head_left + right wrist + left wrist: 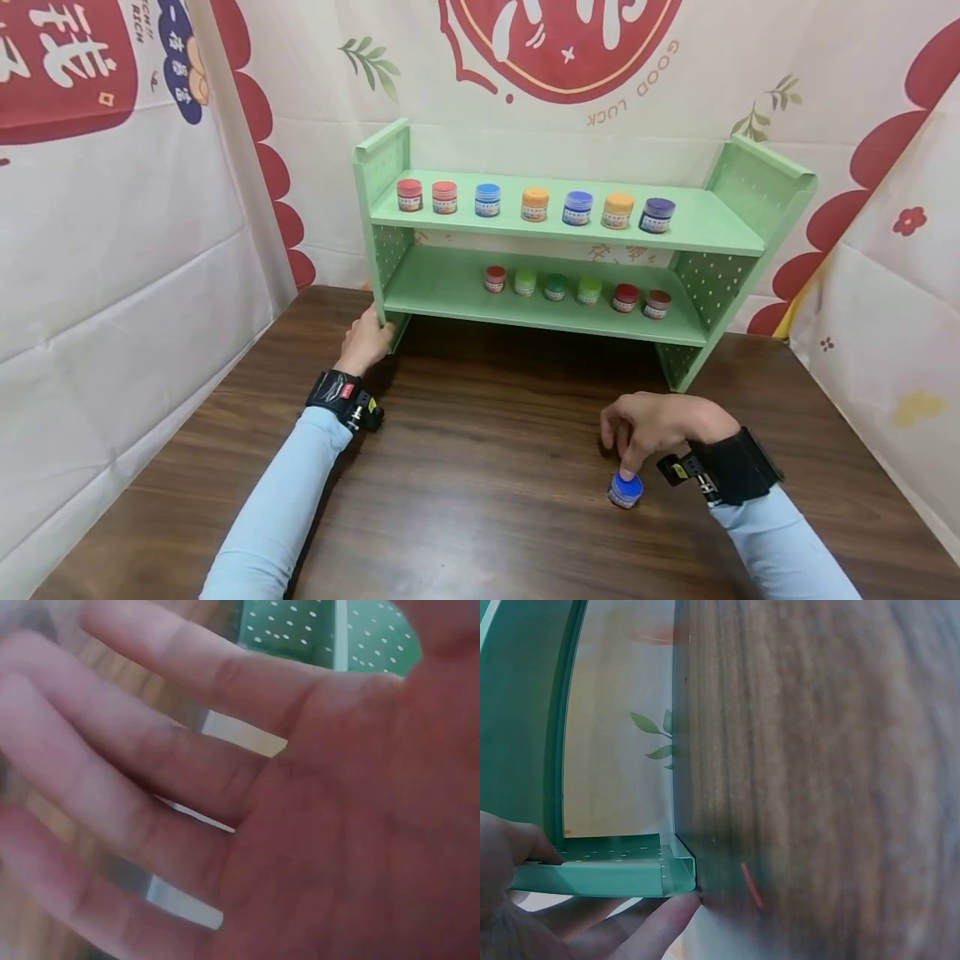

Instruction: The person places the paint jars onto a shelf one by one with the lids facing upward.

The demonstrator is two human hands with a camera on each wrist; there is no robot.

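Note:
A green two-tier shelf (547,318) stands at the back of the table. My left hand (366,340) grips the lower part of its left side panel (600,879), thumb on one face and fingers round the other. My right hand (663,423) is low over the table, in front of the shelf's right end. Its fingers (172,754) stretch out loosely and apart. A thumb or fingertip meets the lid of a small blue-lidded jar (625,492) in the head view; the other fingers are away from it. The right wrist view does not show that jar.
The upper tier holds a row of small jars, from a red jar (409,195) to a dark violet jar (657,215). On the lower tier are red and green jars, including a dark green jar (555,287). A printed cloth (315,183) hangs behind the wooden table (465,467).

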